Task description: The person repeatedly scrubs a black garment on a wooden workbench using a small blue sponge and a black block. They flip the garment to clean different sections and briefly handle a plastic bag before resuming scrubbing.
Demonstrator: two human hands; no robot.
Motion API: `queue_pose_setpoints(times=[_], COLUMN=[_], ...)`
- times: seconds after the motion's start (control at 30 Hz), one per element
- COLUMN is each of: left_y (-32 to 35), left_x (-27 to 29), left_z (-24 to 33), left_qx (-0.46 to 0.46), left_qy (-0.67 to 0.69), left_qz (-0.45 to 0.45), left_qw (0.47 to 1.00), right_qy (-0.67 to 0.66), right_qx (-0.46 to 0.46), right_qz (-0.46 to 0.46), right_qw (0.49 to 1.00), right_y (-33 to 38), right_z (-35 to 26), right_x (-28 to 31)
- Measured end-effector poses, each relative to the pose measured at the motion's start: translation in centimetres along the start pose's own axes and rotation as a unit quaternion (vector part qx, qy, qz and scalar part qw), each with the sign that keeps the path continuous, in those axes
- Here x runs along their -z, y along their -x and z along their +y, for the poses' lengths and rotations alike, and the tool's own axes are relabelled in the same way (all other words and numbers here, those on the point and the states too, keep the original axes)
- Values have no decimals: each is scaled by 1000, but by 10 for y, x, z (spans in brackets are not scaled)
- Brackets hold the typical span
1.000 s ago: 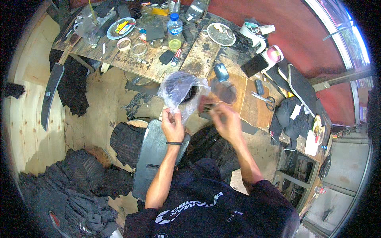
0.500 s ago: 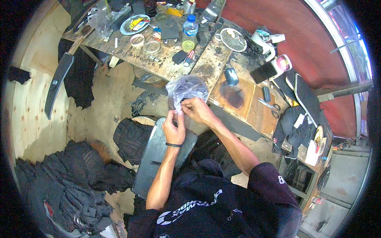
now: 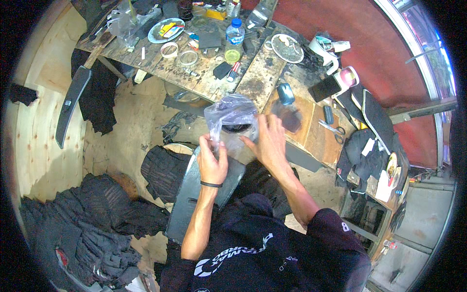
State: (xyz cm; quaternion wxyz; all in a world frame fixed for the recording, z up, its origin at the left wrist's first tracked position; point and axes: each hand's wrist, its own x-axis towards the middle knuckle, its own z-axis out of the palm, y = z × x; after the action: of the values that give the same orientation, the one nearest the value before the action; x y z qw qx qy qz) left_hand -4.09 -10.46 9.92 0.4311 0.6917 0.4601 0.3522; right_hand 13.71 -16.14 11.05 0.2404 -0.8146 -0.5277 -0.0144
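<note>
A clear plastic bag [image 3: 228, 109] hangs in front of me at the table's near edge, its mouth spread wide between my hands. Something dark [image 3: 237, 128] shows inside the mouth; its kind cannot be made out. My left hand [image 3: 214, 165], with a black band at the wrist, is closed on the bag's left edge between thumb and fingers. On the other side, my right hand [image 3: 270, 143] holds the right edge, thumb apart from the fingers with film between them. Below the hands a long black padded seat-like piece [image 3: 187, 207] lies slanting at my lap.
The worn wooden table [image 3: 160, 65] bears a water bottle [image 3: 235, 36], tape rings [image 3: 188, 58], plates [image 3: 287, 48], a blue-grey block [image 3: 285, 94], scissors [image 3: 332, 128] and a phone [image 3: 323, 90]. Dark cloth [image 3: 92, 209] is heaped at the left; a large knife-shaped black piece [image 3: 73, 107] stands beside the wall.
My hands have moved apart from a pinch close together. The right hand shifted right, and the bag's mouth has opened, showing the dark inside.
</note>
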Motion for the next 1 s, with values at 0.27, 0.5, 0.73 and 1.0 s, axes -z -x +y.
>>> queue_pose_setpoints(times=[0.27,0.5,0.73,1.0], left_y=[-20,-60,-68,-87], left_x=[20,-21,-74,-80], left_z=[28,5,-8,-13], left_qx=[-110,-92,-71,-62], left_qy=[-133,206,181,36], left_qz=[-106,-217,-350,-355], left_qw=[979,950,917,932], right_qy=[-203,-176,-65,-191], right_qx=[-116,-7,20,64], right_qz=[-151,-175,-243,-39], right_qw=[960,969,968,979], right_y=[-6,-1,-22,-52], right_z=[69,75,53,58], right_x=[32,65,68,51])
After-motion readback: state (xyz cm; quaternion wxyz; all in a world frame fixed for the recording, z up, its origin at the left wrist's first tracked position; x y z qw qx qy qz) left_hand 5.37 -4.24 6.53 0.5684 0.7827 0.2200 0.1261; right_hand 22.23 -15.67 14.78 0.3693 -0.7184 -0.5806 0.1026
